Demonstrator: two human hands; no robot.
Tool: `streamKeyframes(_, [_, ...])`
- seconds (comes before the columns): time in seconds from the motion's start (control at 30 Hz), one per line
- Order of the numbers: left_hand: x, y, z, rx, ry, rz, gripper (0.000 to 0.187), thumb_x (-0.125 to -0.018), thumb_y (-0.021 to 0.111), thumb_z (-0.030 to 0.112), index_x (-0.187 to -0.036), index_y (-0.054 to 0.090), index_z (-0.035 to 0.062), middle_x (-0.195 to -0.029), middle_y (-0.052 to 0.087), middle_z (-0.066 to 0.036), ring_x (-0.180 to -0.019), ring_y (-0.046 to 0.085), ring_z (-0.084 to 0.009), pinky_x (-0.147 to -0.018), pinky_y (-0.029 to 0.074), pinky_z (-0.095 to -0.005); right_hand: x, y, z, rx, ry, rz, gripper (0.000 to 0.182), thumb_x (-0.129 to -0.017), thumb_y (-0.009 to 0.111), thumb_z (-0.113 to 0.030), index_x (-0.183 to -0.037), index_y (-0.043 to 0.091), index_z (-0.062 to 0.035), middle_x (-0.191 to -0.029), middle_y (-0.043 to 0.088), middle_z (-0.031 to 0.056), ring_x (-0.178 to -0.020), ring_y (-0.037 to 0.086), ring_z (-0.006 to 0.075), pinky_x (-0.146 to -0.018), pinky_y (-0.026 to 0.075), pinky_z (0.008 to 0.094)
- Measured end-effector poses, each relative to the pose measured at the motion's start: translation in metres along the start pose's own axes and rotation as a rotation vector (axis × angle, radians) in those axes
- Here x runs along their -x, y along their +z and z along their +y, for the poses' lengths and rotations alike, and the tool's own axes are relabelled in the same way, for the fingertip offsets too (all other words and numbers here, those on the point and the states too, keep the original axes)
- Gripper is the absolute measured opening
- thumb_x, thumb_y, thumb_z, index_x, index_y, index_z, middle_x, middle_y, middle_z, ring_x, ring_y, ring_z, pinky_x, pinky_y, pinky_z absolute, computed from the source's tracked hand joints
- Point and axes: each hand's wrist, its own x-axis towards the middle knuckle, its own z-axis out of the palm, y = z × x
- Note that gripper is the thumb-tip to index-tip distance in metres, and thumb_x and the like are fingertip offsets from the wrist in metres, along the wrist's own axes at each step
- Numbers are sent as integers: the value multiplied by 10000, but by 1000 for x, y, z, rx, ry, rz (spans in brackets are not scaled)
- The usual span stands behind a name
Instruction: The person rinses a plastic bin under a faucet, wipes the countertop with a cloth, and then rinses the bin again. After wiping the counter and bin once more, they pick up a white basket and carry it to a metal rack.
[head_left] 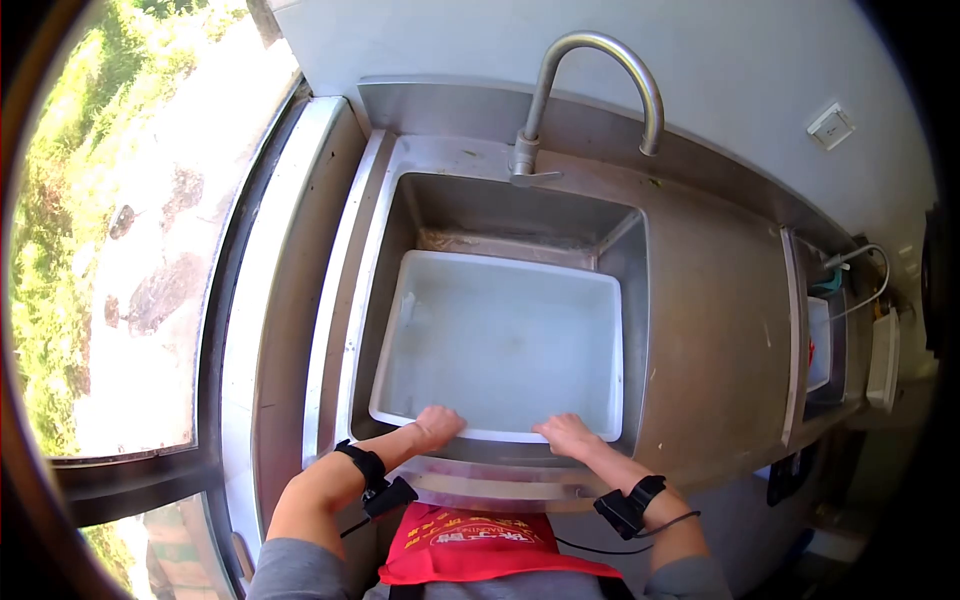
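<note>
A wide white plastic tub (500,436) sits inside the steel sink (500,208); what look like cloudy contents, perhaps water, fill it. At the tub's near edge, left of its middle, my left hand (437,426) is closed over the rim. My right hand (566,434) grips that same near rim further right, its fingers curled. The fingertips of both hands are partly hidden by the hands themselves. Above the sink's far side stands a curved metal faucet (598,42), its spout turned to the right, away from the tub.
A steel counter (715,330) extends right of the sink. Beyond it is a smaller basin (828,390) with a white container (819,345) inside. A window (150,250) lies along the left, and a wall outlet (830,126) is at the upper right.
</note>
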Motion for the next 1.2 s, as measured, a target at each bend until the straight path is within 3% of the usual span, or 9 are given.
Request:
streamKeyframes(0.2, [9, -3, 1, -20, 14, 79, 230, -714, 586, 64, -941, 603, 98, -859, 639, -124, -831, 631, -317, -671, 517, -420, 4, -1, -3, 16, 14, 3, 343, -636, 625, -16, -963, 639, -119, -797, 639, 134, -787, 625, 314, -664, 508, 403])
streamKeyframes(0.3, [10, -6, -1, -11, 23, 82, 230, -715, 584, 64, -942, 606, 94, -849, 639, -127, -824, 632, -320, -668, 516, -420, 5, -11, -5, 21, 18, -44, 454, -662, 574, -13, -1090, 612, -160, -855, 648, 134, -811, 624, 311, -682, 505, 410])
streamKeyframes(1.2, [38, -62, 1, 38, -37, 182, 359, -701, 549, 16, -1043, 602, 112, -811, 644, -146, -801, 628, -329, -668, 499, -424, 19, -75, -12, -85, 68, -69, 409, -664, 523, 13, -1019, 646, -151, -836, 639, 163, -810, 611, 331, -705, 490, 412])
